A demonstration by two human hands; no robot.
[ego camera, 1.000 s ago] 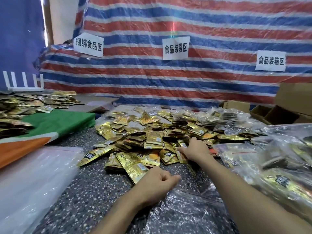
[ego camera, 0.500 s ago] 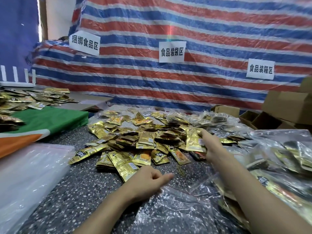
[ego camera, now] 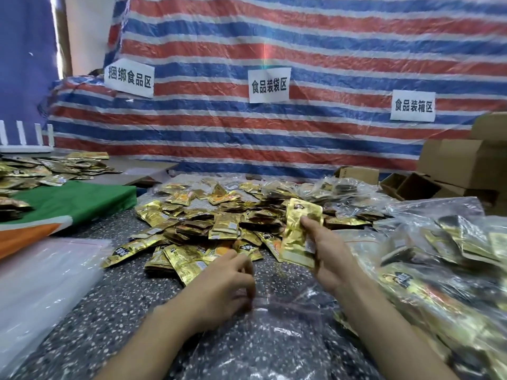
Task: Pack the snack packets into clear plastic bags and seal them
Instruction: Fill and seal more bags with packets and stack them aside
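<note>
Already packed: heap of filled clear bags (ego camera: 444, 259) on the table (ego camera: 96, 319), right side.
Right hand (ego camera: 329, 250): fingers curled round a stack of gold snack packets (ego camera: 299, 229), lifted by the pile's near edge.
Left hand (ego camera: 227, 281): fingers curled at the empty clear bag (ego camera: 274, 330)'s mouth; can't tell if they're pinching it.
Left to do: big loose pile (ego camera: 208, 223) mid-table, so loads tbh. This bag isn't filled or sealed.
</note>
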